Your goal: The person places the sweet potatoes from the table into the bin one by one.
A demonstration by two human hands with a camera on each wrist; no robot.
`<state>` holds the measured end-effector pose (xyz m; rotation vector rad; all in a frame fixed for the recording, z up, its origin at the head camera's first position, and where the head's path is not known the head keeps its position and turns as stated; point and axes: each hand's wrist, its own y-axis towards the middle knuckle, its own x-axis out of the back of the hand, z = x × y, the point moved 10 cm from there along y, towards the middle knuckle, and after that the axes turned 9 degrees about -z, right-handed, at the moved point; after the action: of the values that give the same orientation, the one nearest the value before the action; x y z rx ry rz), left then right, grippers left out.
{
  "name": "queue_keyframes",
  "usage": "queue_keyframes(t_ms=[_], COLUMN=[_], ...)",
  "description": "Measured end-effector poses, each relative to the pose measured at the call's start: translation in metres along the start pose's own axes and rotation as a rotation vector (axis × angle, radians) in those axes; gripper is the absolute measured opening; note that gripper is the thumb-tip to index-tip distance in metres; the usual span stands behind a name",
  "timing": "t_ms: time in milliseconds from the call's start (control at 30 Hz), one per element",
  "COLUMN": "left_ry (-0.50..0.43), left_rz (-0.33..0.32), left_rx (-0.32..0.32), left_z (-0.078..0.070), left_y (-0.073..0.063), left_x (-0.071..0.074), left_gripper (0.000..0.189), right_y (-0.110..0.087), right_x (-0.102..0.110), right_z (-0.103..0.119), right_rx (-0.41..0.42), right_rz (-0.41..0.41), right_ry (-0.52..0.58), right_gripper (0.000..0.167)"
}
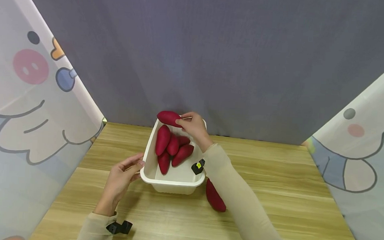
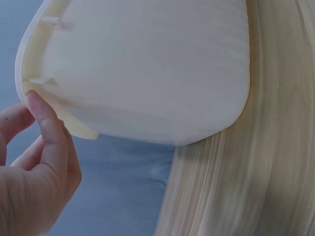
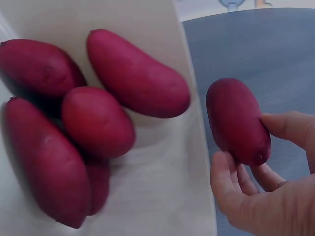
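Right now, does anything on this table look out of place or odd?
One thing stands out: a red sweet potato lies on the wooden table beside the white tub, outside it, while the others are piled inside. The right hand holds another over the tub's far rim. Nothing looks spilled or damaged.

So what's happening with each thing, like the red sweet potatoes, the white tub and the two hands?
Right hand: pinches one red sweet potato above the tub's far rim.
Left hand: fingers touch the tub's left rim.
White plastic tub: upright on the wooden table, open-topped.
Sweet potatoes in tub: piled at the far end.
Sweet potato on table: lying beside the tub.
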<state>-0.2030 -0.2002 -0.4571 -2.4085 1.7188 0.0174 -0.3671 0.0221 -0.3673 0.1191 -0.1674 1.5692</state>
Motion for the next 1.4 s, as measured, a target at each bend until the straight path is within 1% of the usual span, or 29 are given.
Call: queue_keyframes(t_ms=[167,267,433,567,733,833,967,1100,1200,1400], left_ry=[-0.002,-0.008,-0.004,0.003,0.009,0.009,0.003,0.003,0.007,0.001], left_rz=[-0.004,-0.004,-0.002,-0.003,-0.008,-0.006,-0.001,-0.003,0.002,0.014], left_rx=[-0.001,-0.003,-0.009,-0.005,0.002,0.001,-0.004,-0.006,-0.008,-0.017], left_z=[0.0,0.0,0.0,0.0,0.0,0.0,0.0,0.0,0.001,0.001], left_y=[-0.001,-0.001,-0.002,-0.002,-0.003,-0.003,-0.002,-0.002,-0.002,-0.001], left_x=[0.0,-0.001,-0.001,-0.001,-0.001,-0.002,-0.003,-0.002,-0.002,-0.003], left_gripper=[0.047,0.046,0.045,0.045,0.045,0.044,0.044,0.044,0.045,0.046], right_y=[0.002,0.003,0.003,0.001,-0.005,-0.011,-0.023,-0.039,-0.051,-0.08], right_x=[0.004,0.006,0.006,0.008,0.01,0.016,0.033,0.057,0.077,0.111], right_z=[-0.012,-0.018,-0.02,-0.009,0.007,0.017,0.025,0.022,0.012,-0.016], right_rx=[0.02,0.026,0.025,0.063,0.078,0.104,0.165,0.195,0.21,0.242], right_rz=[-0.055,-0.07,-0.068,-0.058,0.003,0.029,0.028,0.006,-0.005,0.014], right_ry=[-0.143,-0.172,-0.167,-0.167,-0.054,-0.035,-0.071,-0.107,-0.137,-0.189], right_gripper=[0.031,0.033,0.038,0.037,0.041,0.04,0.035,0.036,0.036,0.038])
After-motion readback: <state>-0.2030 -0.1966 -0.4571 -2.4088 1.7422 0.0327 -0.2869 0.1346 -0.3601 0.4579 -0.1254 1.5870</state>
